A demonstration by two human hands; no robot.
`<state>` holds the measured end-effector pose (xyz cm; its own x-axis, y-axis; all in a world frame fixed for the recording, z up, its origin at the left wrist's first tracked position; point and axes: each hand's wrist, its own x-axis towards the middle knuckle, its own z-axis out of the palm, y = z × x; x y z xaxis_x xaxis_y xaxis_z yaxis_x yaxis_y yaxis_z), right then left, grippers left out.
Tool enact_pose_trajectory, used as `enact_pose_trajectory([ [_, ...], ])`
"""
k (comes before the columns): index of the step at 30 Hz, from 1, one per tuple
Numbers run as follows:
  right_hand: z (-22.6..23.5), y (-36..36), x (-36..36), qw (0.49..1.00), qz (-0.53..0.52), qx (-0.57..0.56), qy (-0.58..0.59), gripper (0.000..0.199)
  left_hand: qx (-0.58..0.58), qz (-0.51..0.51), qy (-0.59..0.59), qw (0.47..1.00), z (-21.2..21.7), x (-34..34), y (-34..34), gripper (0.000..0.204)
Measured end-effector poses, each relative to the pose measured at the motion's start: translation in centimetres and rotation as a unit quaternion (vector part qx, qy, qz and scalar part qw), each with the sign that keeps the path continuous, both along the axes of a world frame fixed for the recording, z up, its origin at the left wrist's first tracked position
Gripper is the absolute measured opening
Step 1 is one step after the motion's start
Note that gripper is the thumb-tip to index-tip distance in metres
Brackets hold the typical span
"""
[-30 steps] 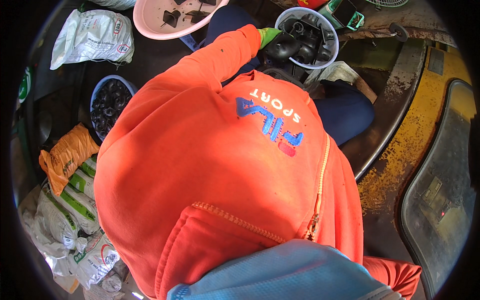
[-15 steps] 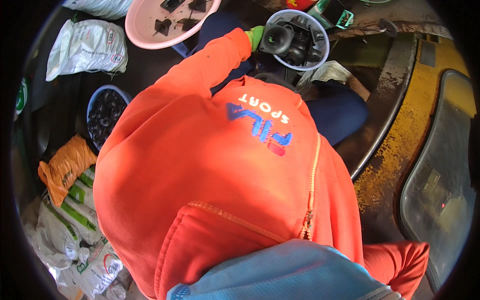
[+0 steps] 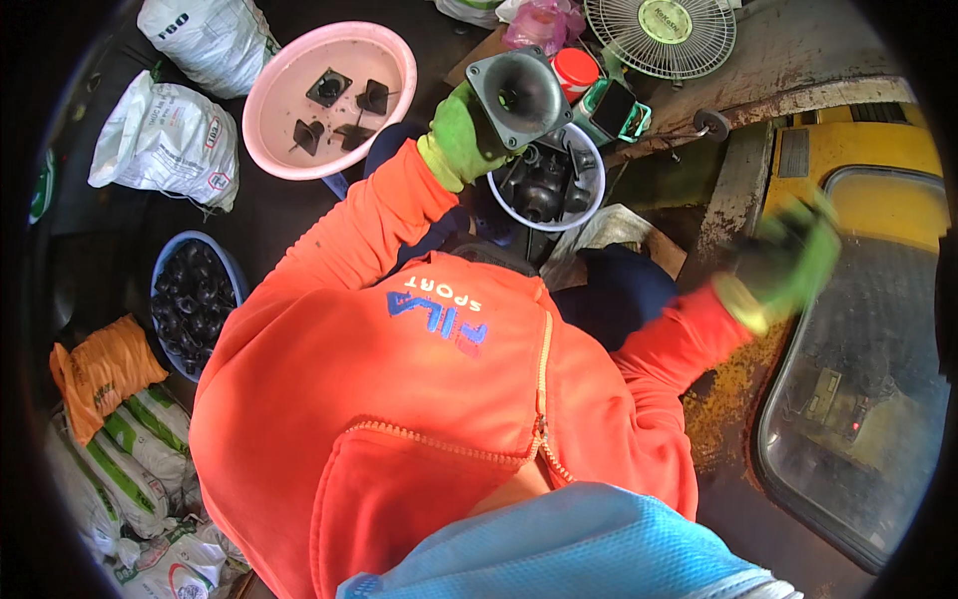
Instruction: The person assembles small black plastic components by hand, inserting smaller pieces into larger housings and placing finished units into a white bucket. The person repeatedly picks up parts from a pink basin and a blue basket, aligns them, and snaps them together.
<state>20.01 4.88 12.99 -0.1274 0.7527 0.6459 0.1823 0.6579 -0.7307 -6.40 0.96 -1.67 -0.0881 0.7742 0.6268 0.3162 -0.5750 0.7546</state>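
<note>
Left hand: left hand (image 3: 461, 140), in a green glove, raised above the lap; its fingers are wrapped around the base of a grey horn-shaped metal part (image 3: 517, 97), mouth turned up toward the camera.
Horn part, location: held in the air, just over the rim of the white bucket (image 3: 591, 195); its lower end is hidden by the glove.
Right hand: right hand (image 3: 790, 262), also green-gloved, out to the side over a rusty yellow edge (image 3: 738, 399); it is motion-blurred, so I cannot tell whether the fingers are spread or curled, or whether they hold anything.
White bucket: holds dark metal pieces, overlapping, count not readable; partly covered by the horn part.
Pink basin (image 3: 289, 150): beyond the left arm, four small dark funnel-like pieces inside, lying apart.
Blue tub (image 3: 232, 270): at left, full of small dark round parts; its near side is cut off by the orange sleeve (image 3: 349, 250).
Occlusion: the orange hooded top fills the centre and hides the lap and the floor below it.
Edges: white sacks (image 3: 165, 140) at upper left, a fan grille (image 3: 659, 35) at the top, both bent by the lens.
</note>
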Motion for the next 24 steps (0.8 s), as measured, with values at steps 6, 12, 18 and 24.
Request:
enact_pose_trajectory([
  [6,-8.3,1.9,-4.9,0.857,0.263,-0.415,0.154,0.032,-0.026,-0.095,-0.233,0.967,2.4,3.2,0.8,0.040],
  [12,-10.9,3.1,-3.7,0.758,0.309,-0.483,0.312,0.022,-0.213,-0.367,-0.547,0.721,2.9,5.3,1.2,0.044],
  [18,-12.7,4.8,-3.7,0.753,0.324,-0.476,0.318,0.027,-0.189,-0.200,-0.415,0.867,4.6,7.3,3.2,0.053],
  [24,-12.4,5.2,-2.6,0.727,0.316,-0.440,0.422,0.035,-0.026,0.036,0.125,0.991,6.3,6.4,4.5,0.073],
])
